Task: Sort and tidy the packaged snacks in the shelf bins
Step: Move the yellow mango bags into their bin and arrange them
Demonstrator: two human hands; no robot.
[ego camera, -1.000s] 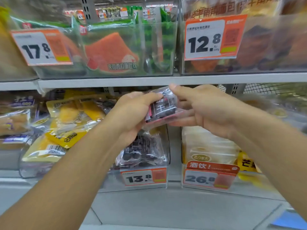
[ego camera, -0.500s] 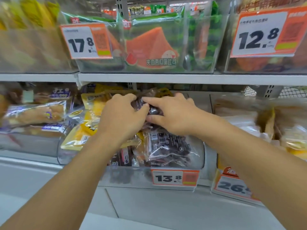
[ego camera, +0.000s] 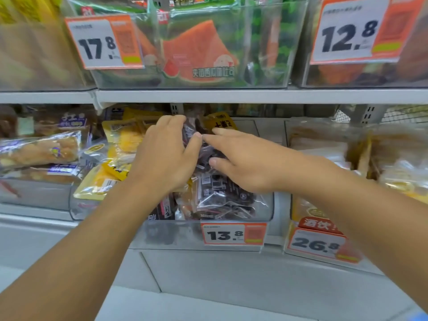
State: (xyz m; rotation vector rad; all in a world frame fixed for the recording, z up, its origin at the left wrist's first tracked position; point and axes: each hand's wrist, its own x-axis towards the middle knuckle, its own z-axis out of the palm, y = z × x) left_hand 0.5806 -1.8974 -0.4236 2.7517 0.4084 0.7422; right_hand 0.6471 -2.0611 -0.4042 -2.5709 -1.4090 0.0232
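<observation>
A clear packet of dark snacks (ego camera: 205, 150) sits between both hands, low over the middle clear bin (ego camera: 162, 232), whose tag reads 13.8 (ego camera: 231, 234). My left hand (ego camera: 166, 156) curls its fingers over the packet's top and left side. From the right, my right hand (ego camera: 245, 165) pinches it, fingers on top and thumb underneath. More dark packets (ego camera: 222, 200) lie piled in the bin below the hands. Most of the held packet is hidden by the hands.
Yellow packets (ego camera: 120, 144) fill the bin to the left, and one yellow packet (ego camera: 220, 122) stands behind the hands. Bread packs (ego camera: 39, 149) lie far left. A bin tagged 26.8 (ego camera: 317, 244) stands to the right. The upper shelf (ego camera: 208, 96) carries a watermelon toast bin (ego camera: 199, 49).
Both hands have carried the dark packet from out in front of the shelf down and back into the middle bin. The view has shifted left and closer.
</observation>
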